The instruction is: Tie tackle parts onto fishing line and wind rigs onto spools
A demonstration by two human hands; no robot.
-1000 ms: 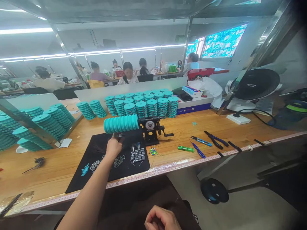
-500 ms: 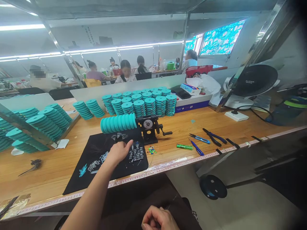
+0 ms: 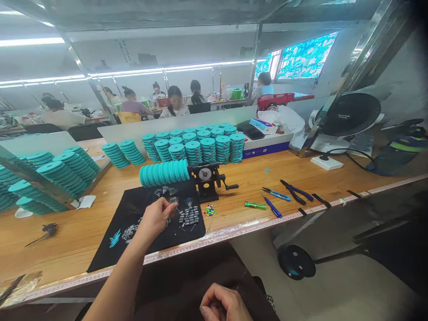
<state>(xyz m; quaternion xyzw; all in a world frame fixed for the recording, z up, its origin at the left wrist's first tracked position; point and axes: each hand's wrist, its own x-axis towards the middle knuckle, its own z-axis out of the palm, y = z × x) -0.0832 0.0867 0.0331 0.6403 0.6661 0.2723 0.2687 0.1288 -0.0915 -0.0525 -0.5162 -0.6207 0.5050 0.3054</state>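
Note:
My left hand [image 3: 154, 218] hovers over a black cloth mat [image 3: 140, 209], its fingers pinched together. Anything between them is too small to see. Beside it lie rows of small dark metal pieces [image 3: 189, 217] and loose silver bits [image 3: 129, 232]. Just beyond the hand, a row of teal spools [image 3: 163, 173] sits on the spindle of a black hand-crank winder [image 3: 204, 178]. My right hand [image 3: 223, 304] rests curled and shut at the bottom of the view, over my dark lap and below the table edge.
Stacks of teal spools [image 3: 194, 149] stand behind the winder, with more on a rack [image 3: 63, 174] at left. Pliers [image 3: 296, 191], snips [image 3: 276, 194] and a green tube [image 3: 255, 205] lie at right. Several people sit beyond a glass partition [image 3: 174, 116].
My left hand has shifted from near the spool row down over the mat, and its fingers have drawn into a pinch. My right hand has barely moved.

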